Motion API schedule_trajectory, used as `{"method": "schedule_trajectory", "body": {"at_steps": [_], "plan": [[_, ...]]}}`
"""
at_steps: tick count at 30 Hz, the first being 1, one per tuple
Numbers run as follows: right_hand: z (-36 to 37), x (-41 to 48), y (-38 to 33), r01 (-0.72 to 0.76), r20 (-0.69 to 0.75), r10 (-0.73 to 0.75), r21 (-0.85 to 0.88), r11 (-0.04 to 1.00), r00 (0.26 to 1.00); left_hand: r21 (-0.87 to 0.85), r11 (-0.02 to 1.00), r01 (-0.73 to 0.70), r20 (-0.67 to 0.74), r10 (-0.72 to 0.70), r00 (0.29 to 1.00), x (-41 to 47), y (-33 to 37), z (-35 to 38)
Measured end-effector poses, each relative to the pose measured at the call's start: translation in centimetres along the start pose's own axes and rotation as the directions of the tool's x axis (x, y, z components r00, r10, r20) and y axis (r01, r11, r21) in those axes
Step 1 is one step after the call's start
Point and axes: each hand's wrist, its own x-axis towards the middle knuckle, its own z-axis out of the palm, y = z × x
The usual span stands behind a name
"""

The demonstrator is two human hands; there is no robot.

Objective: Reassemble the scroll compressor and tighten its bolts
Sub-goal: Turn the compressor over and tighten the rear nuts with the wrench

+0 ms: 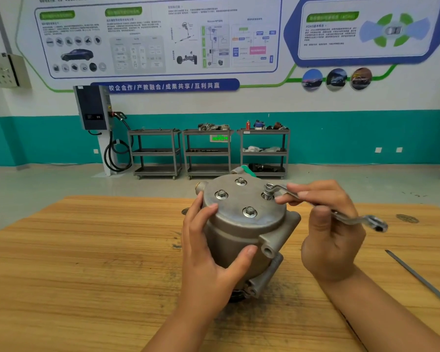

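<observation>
1. On the wooden table (87,250), the left hand (208,252) curls fingers and thumb round the scroll compressor (239,232), standing on end.
2. Its cover (235,200) holds four bolts (249,212); the rightmost bolt (267,193) stands raised.
3. The right hand (333,235) pinches a wrench (348,216), ring end on that bolt.
4. Far right lies a thin metal rod (419,278).

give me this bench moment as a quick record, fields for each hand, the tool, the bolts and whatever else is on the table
left hand: grips the compressor at its side, fingers on the top cover
right hand: pinches the wrench by its shaft
wrench: ring end sits on the right-side bolt
right-side bolt: stands proud, threads showing
other three bolts: look seated on the cover
compressor: on the wooden table, bolted cover up
thin metal rod: lies on the table to the right, untouched
</observation>
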Motion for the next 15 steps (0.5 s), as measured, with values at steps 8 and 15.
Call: {"method": "schedule_trajectory", "body": {"at_steps": [8, 15], "plan": [[-0.6, 0.0, -0.5, 0.298, 0.292, -0.201, -0.340, 0.892, 0.935, -0.003, 1.000, 0.013, -0.001, -0.013, 1.000, 0.0, 0.1, -0.1], [1.1, 1.0, -2.9, 0.335, 0.432, -0.103, -0.506, 0.795, 0.896, -0.010, 1.000, 0.017, -0.013, -0.017, 1.000, -0.3, 0.2, 0.2]]}}
